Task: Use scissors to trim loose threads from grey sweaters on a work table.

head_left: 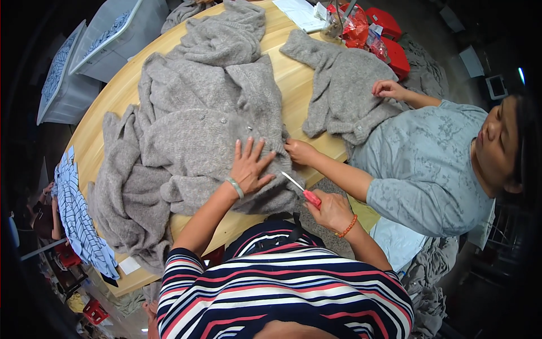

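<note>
A fuzzy grey knitted cardigan [195, 144] with shiny buttons [223, 120] lies spread before me. My left hand [252, 165] rests flat on its right part, fingers spread. In my right hand [330, 213] is a red-handled tool [311, 198] with a slim pale blade, perhaps scissors; its tip points up and left, by the cardigan's right edge. A co-worker's hand [299, 151] touches that same edge, just above the blade tip. The co-worker's other hand [388, 89] is at a second grey knitted garment [355, 79].
All this is on a round wooden table [299, 107]. More grey knitwear [226, 31] is heaped at the far side. A blue striped cloth [79, 203] hangs over the left edge. Plastic bins [107, 51] stand far left; red stools [395, 53] and papers [302, 14] are far right.
</note>
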Demonstrator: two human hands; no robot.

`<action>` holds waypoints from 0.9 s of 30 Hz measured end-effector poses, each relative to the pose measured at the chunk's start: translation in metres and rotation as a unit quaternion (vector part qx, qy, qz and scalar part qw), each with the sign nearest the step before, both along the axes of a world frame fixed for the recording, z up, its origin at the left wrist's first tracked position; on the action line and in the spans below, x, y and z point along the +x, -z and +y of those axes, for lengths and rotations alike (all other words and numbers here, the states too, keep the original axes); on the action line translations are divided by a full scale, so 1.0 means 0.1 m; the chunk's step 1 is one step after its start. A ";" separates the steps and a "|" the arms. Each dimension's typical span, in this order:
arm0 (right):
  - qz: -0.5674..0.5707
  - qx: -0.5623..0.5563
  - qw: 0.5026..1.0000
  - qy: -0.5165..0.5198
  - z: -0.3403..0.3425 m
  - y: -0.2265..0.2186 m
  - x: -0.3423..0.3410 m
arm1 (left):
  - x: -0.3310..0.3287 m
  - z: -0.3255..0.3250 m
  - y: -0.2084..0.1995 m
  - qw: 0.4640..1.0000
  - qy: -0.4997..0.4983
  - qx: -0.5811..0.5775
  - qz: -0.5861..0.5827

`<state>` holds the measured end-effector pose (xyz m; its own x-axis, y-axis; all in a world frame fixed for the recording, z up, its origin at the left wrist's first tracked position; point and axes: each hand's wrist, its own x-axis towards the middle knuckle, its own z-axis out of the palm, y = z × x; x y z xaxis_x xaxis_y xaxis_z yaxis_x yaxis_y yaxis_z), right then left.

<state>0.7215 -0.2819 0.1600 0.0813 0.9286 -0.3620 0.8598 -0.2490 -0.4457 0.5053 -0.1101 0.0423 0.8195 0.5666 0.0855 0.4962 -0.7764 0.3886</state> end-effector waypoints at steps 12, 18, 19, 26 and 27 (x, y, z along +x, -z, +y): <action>0.027 0.051 0.998 0.032 -0.38 0.25 0.15 | -0.08 -0.33 -0.36 0.997 0.052 0.002 0.063; 0.040 0.044 0.997 0.049 -0.50 0.25 0.18 | -0.38 0.03 -0.33 0.989 -0.060 -0.050 -0.124; 0.042 0.034 0.997 0.052 -0.52 0.24 0.19 | -0.46 0.23 -0.36 0.981 -0.062 -0.100 -0.152; 0.054 0.032 0.996 0.061 -0.65 0.33 0.20 | -0.32 0.87 -0.74 0.954 -0.126 -0.133 -0.236; 0.052 0.035 0.996 0.068 -0.66 0.33 0.19 | -0.34 0.95 -0.53 0.929 -0.143 -0.238 -0.245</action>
<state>0.7406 -0.3480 0.1270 0.1740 0.9350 -0.3092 0.7681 -0.3253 -0.5516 0.4710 -0.0147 0.0958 0.5592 0.8238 0.0927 0.3281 -0.3226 0.8879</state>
